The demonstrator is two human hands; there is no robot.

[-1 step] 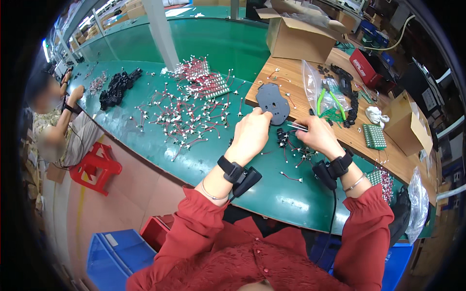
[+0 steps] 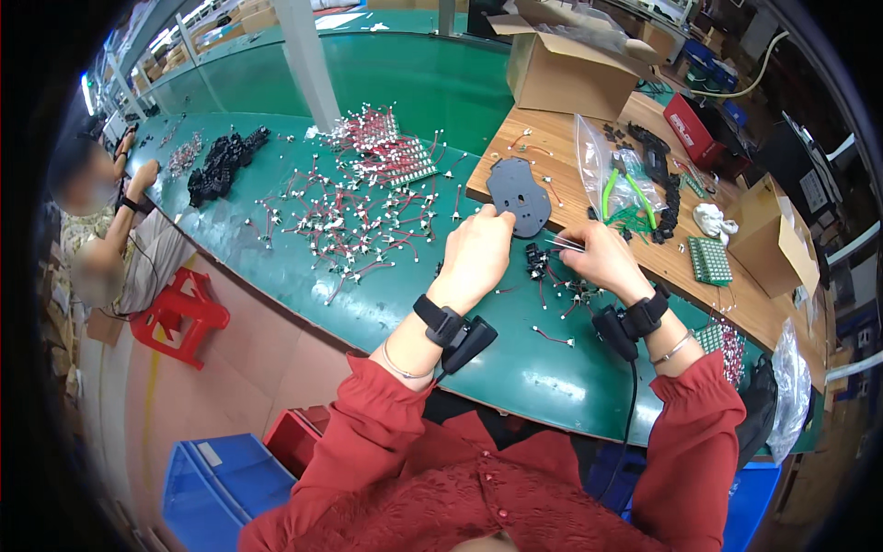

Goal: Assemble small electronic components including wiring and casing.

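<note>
My left hand [image 2: 476, 258] is closed, its fingertips by the lower left edge of a dark grey plate [image 2: 518, 195] with holes. Whatever the fingers pinch, if anything, is hidden behind the hand. In my right hand [image 2: 604, 258] is a pair of thin metal tweezers [image 2: 565, 245], the tips pointing left toward the plate's lower end. Below the plate, between my hands, lies a small black part [image 2: 535, 262]. Small white connectors on red wires [image 2: 578, 293] are scattered beside it on the green tabletop [image 2: 487, 354].
More wired pieces [image 2: 354, 216] spread left, by a stack of green circuit boards [image 2: 405, 164] and a black heap [image 2: 225, 164]. Green-handled pliers [image 2: 631, 198], another board stack [image 2: 708, 259] and cardboard boxes [image 2: 570, 78] stand on the wooden board [image 2: 676, 244]. Someone sits far left near a red stool [image 2: 179, 317].
</note>
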